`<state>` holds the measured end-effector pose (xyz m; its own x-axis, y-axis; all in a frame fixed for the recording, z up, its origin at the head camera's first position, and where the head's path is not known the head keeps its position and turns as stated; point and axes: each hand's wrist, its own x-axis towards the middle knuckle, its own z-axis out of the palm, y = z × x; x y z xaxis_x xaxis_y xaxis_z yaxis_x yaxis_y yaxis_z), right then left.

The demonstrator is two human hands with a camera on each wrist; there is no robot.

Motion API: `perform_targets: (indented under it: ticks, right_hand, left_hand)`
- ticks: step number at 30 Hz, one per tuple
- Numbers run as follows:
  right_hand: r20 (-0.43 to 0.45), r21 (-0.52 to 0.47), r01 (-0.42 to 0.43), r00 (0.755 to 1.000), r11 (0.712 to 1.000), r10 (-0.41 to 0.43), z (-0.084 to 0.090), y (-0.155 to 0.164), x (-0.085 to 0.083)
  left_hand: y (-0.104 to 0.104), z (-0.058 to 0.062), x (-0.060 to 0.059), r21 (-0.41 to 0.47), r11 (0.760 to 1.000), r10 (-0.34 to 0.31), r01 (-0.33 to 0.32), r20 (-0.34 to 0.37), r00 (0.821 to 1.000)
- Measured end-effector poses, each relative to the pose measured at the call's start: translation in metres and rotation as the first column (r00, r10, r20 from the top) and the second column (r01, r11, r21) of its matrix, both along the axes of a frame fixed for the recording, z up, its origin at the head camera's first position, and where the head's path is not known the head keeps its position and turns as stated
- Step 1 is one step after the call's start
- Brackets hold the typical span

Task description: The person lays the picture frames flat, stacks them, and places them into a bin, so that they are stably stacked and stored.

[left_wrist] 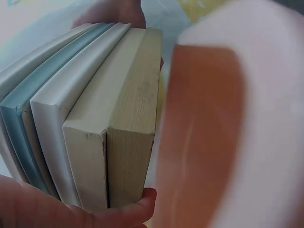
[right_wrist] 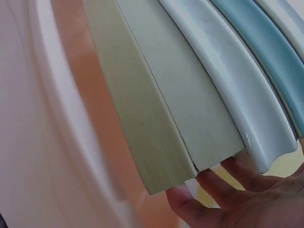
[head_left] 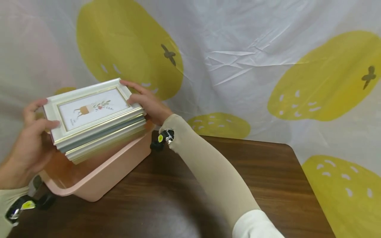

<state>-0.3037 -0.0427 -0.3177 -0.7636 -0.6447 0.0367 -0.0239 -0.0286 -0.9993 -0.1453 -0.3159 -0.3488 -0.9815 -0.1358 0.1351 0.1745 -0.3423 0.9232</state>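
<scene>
A stack of several picture frames (head_left: 102, 138) is held between both hands, tilted, over a pink plastic bin (head_left: 119, 168). The top frame (head_left: 53, 110) is white with a gold inner line and shows an animal with leafy sprigs. At the stack's left end, my left hand (head_left: 32, 142) grips it, thumb on the top frame. Gripping the opposite end is my right hand (head_left: 151, 105). In the left wrist view, a teal frame (left_wrist: 40, 78) lies among white and beige ones. The right wrist view shows fingers curled under the lowest beige frame (right_wrist: 137, 109).
The bin stands on a dark brown wooden table (head_left: 184, 198), at its left part. Behind the table hangs a white cloth (head_left: 232, 29) printed with large yellow fruit. The bin's orange-looking inside is partly hidden by the frames.
</scene>
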Motion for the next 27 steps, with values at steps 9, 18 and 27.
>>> perform_targets:
  ticks: [9, 18, 27]
  right_hand:
    - [-0.013, 0.06, -0.004, 1.0, 0.998, 0.005, -0.017, -0.013, -0.01]
    - [-0.039, 0.071, -0.009, 0.999, 0.997, 0.012, -0.033, -0.027, -0.025]
    - [0.161, 0.003, -0.084, 0.984, 0.996, 0.083, -0.059, -0.031, -0.036]
  left_hand:
    - [-0.002, -0.02, -0.002, 0.119, 0.992, 0.027, -0.033, 0.056, 0.998]
    - [0.009, -0.024, -0.006, 0.169, 0.973, 0.148, -0.16, 0.081, 0.986]
    - [0.02, -0.031, -0.016, 0.097, 0.967, 0.208, -0.234, 0.226, 0.952]
